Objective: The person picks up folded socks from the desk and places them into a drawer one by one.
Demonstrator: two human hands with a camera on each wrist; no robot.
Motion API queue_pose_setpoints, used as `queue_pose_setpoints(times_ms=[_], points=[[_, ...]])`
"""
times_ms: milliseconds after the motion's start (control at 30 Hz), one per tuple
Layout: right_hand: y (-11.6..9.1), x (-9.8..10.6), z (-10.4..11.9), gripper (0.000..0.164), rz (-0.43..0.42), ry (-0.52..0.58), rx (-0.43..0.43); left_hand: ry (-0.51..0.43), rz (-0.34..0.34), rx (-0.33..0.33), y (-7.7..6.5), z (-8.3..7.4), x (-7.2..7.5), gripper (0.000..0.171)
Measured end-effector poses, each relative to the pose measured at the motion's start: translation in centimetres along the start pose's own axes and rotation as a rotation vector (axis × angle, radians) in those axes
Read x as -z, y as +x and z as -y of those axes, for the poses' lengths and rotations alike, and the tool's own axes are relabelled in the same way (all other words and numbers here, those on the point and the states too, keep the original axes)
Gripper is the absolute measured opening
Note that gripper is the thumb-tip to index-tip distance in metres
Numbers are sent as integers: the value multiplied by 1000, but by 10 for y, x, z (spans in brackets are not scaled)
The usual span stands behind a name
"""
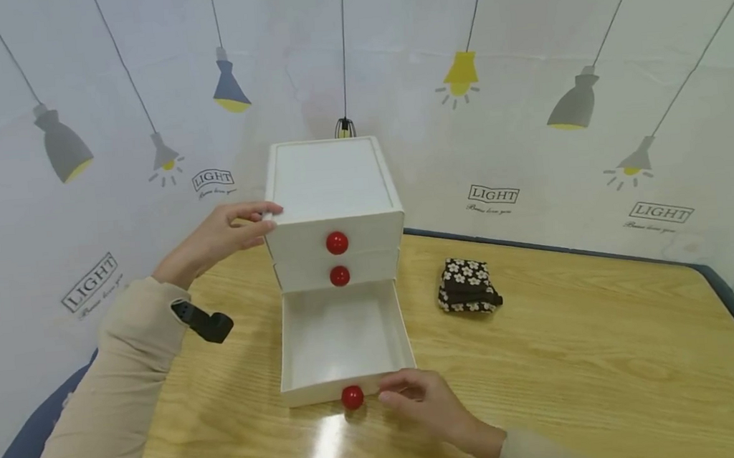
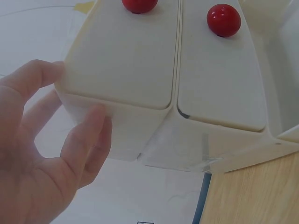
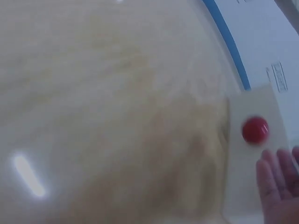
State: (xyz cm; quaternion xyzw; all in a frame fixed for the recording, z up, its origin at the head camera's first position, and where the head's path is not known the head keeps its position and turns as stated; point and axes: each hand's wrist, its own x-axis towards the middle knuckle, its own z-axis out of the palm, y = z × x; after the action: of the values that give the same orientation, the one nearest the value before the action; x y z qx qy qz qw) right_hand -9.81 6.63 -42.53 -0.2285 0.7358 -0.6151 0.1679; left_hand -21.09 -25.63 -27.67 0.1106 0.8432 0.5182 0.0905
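A white drawer unit [image 1: 331, 178] with red round knobs stands on the table. Its two upper drawers are closed, and the bottom drawer [image 1: 336, 332] is pulled out with a bare inside. At the unit's upper left front corner is my left hand [image 1: 228, 233], its fingertips touching the top edge and side. In the left wrist view this hand [image 2: 51, 144] has its fingers loosely bent around the corner. My right hand [image 1: 429, 404] is at the right end of the bottom drawer's front, beside the red knob [image 1: 352, 397]. Its fingers [image 3: 268, 182] look extended, not around the knob.
Right of the unit, a dark pouch with white flowers [image 1: 467, 286] lies on the wooden table [image 1: 583, 341]. A pale cloth printed with lamps [image 1: 391, 47] hangs behind the table. A black wrist camera [image 1: 202, 321] sits on the left sleeve.
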Motion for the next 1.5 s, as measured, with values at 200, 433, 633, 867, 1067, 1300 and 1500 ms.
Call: queue_pose_setpoints(times_ms=[200, 433, 633, 867, 1067, 1300, 1500], points=[[10, 65, 13, 18, -67, -74, 84, 10, -6, -3, 0, 0, 0, 42], [39, 141, 1, 24, -177, -273, 42, 26, -3, 1, -1, -1, 0, 44], [58, 178, -16, 34, -257, -466, -85, 19, -1, -5, 0, 0, 1, 44], [69, 189, -32, 39, -308, -475, -167, 12, 9, -6, -1, 1, 2, 44], [75, 193, -42, 43, -324, -451, -228, 12, 3, -1, -1, 2, 1, 45], [73, 193, -48, 54, -355, -384, -320, -11, 10, -9, 0, 4, 0, 44], [76, 195, -55, 65, -350, -362, -369, -3, -1, 1, 0, 3, 1, 44]])
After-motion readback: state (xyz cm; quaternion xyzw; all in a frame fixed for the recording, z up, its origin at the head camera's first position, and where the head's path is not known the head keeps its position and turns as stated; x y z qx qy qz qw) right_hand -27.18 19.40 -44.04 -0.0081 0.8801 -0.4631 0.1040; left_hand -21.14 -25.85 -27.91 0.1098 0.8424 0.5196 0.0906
